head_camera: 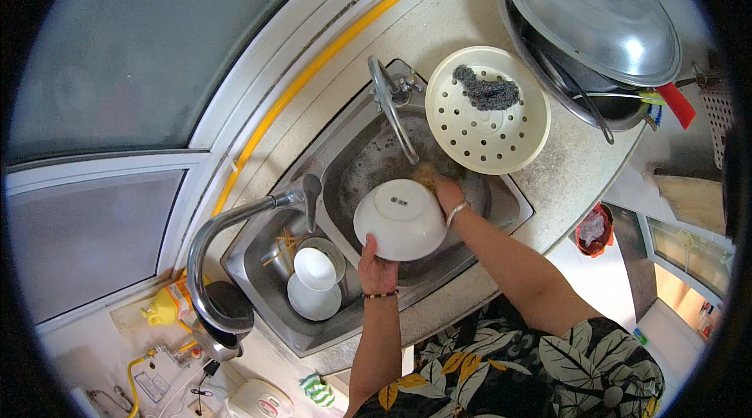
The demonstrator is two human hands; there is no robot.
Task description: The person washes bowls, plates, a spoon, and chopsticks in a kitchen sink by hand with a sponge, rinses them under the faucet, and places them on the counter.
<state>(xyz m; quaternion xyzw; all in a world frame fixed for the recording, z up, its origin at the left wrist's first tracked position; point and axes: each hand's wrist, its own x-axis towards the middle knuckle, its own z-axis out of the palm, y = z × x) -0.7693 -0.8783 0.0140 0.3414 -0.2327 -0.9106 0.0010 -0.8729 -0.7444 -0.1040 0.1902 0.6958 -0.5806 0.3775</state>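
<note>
Upside down over the large sink basin (pixel 346 183), a white ceramic bowl (pixel 405 236) shows its foot ring and a small printed mark. My left hand (pixel 378 273) grips its near rim, thumb on the outer wall. At the bowl's right side is my right hand (pixel 449 193), its fingers partly hidden and blurred, on a yellowish-brown scrubber (pixel 424 174). Foamy water and the edge of a large dark round vessel lie below. In the smaller basin (pixel 264 283) sit a small white bowl (pixel 315 268), a white dish (pixel 317 303), a metal bowl (pixel 336 253) and several wooden chopsticks (pixel 286 244).
A curved faucet (pixel 393 112) reaches over the large basin; another spout (pixel 202 277) arches at left. Steel wool (pixel 490 89) lies on a perforated cream steamer tray (pixel 470 124) overlapping the sink. A lidded wok (pixel 593 12) with protruding handles occupies the right counter.
</note>
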